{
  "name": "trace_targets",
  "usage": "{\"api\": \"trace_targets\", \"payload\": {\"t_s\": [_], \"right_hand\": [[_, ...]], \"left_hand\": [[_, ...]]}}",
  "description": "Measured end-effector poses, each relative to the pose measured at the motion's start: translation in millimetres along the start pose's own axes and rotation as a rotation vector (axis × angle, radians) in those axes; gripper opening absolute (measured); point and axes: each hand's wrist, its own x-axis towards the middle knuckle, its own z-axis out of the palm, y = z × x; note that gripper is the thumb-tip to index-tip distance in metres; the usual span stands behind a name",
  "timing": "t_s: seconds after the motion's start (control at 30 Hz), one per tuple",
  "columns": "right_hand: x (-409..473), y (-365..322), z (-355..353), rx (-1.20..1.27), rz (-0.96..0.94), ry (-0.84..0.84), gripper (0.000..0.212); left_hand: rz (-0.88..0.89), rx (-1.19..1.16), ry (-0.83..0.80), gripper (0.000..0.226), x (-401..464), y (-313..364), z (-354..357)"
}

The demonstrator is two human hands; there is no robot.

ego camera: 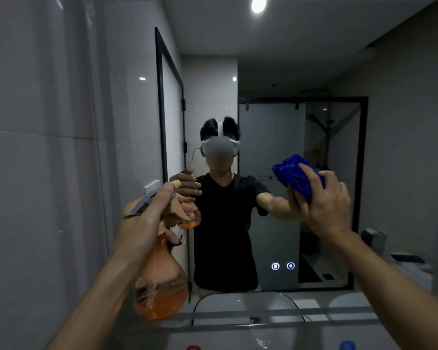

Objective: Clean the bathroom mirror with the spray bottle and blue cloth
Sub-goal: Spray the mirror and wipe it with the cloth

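My right hand (pixel 324 198) clamps the bunched blue cloth (pixel 297 176) against the mirror (pixel 276 117), right of centre. My left hand (pixel 152 210) grips the upright spray bottle (pixel 159 281), lower left, nozzle facing the glass.

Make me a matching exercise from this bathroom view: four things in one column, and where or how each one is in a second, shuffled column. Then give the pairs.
Things:
1. spray bottle
2. blue cloth
3. lit touch icons
4. ceiling light

Place or state:
A. glowing low on the mirror glass, right of the reflected person
B. bunched under the right hand, pressed to the mirror
C. shining at the top of the view
D. gripped by the left hand, orange liquid inside

Pairs: 1-D, 2-B, 3-A, 4-C
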Motion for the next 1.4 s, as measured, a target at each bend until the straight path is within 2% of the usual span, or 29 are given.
{"api": "trace_targets", "payload": {"t_s": [0.2, 0.33, 0.43, 0.5, 0.57, 0.73, 0.8, 0.93, 1.0, 1.17, 1.27, 1.4], "right_hand": [[-2, -3, -7, 0.005, 0.025, -0.03, 0.058], [0, -7, -11, 0.01, 0.024, -0.045, 0.061], [2, -17, -16, 0.044, 0.092, -0.052, 0.062], [19, -31, -18, 0.104, 0.169, -0.044, 0.063], [50, -52, -15, 0.145, 0.206, -0.017, 0.059], [104, -124, 9, 0.119, 0.169, 0.026, 0.059], [85, -152, 19, 0.101, 0.032, 0.004, 0.059], [0, -162, 34, 0.087, -0.546, -0.161, 0.064], [-25, -141, 32, 0.081, -0.634, -0.23, 0.06], [15, -69, 15, 0.02, -0.521, -0.069, 0.05], [73, -51, 3, 0.001, -0.203, -0.008, 0.056], [137, -89, 3, 0.068, 0.104, 0.067, 0.057]], "left_hand": [[0.021, 0.142, 0.033, 0.038, 1, -10, -3], [0.007, 0.143, 0.043, 0.044, -2, -18, -4], [0.026, 0.113, 0.041, 0.047, -3, -14, -4], [0.044, 0.073, 0.04, 0.048, -1, -9, -4], [0.077, 0.077, 0.059, 0.038, 2, -5, -5], [0.104, 0.069, 0.088, 0.035, 0, -1, -14], [0.089, 0.066, 0.1, 0.036, 0, 0, -14], [0.071, 0.045, 0.102, 0.038, 0, 1, -10], [0.059, 0.042, 0.09, 0.037, -1, 1, -8], [0.052, 0.032, 0.061, 0.036, -1, 4, -12], [0.059, 0.036, 0.072, 0.034, 2, 5, -20], [0.091, 0.051, 0.074, 0.035, 7, 10, -27]]}}
